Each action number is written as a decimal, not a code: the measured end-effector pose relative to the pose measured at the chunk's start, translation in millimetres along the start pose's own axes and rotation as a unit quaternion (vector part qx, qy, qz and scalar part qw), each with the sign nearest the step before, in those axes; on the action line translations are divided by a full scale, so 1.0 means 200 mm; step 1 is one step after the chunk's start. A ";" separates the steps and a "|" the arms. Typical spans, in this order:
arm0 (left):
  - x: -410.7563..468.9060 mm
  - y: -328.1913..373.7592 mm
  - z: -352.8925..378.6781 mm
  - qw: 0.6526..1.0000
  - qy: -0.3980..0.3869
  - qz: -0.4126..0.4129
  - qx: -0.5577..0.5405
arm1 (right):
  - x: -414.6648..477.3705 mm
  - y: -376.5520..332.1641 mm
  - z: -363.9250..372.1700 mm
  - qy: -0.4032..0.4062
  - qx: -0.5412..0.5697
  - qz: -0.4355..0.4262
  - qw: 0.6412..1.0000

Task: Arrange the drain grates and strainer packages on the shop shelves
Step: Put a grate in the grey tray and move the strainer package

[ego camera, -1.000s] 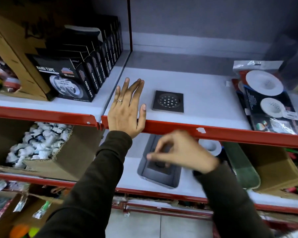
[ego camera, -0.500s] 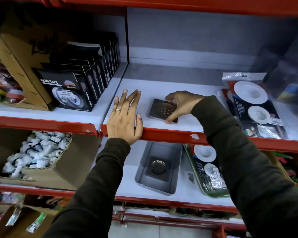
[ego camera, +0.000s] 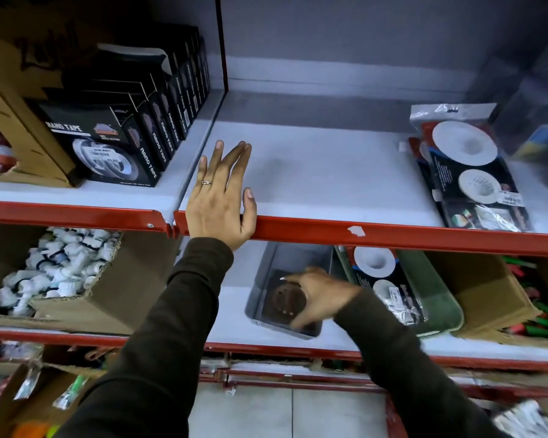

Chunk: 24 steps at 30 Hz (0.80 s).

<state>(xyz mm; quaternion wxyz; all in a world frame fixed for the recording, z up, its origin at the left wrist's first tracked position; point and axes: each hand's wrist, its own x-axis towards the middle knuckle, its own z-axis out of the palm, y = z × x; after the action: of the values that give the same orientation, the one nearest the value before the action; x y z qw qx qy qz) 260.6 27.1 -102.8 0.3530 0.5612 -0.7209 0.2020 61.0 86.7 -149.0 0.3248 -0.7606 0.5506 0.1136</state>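
The upper shelf (ego camera: 329,172), grey-white with a red front lip, carries a row of black nano tape boxes (ego camera: 108,147) at left, a cardboard box (ego camera: 16,109) beside them, and strainer packages (ego camera: 469,172) at right. The lower shelf (ego camera: 231,314) bears a carton of white fittings (ego camera: 54,273), a grey bin (ego camera: 266,279), a green tray (ego camera: 437,298) and a brown carton (ego camera: 484,295).
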 end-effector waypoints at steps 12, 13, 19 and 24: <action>0.00 0.00 0.00 1.000 -0.013 -0.007 0.006 | 0.48 0.25 0.38 0.094 -0.041 0.074 0.992; 0.00 0.00 0.00 1.000 -0.023 -0.010 0.010 | 0.45 0.24 0.37 0.108 -0.027 0.059 0.992; 0.00 0.07 -0.06 0.994 -0.095 -0.046 -0.008 | -0.08 0.16 0.14 0.218 0.184 -0.075 0.956; 0.06 0.43 -0.07 0.993 -0.106 -0.039 -0.042 | -0.63 0.36 -0.26 0.582 0.190 -0.102 0.784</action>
<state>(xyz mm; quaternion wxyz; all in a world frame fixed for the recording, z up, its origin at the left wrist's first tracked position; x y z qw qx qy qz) 181.7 53.5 -76.5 0.3057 0.5913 -0.7400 0.0969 -61.5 137.2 -69.4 0.0900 -0.6569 0.5645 -0.4916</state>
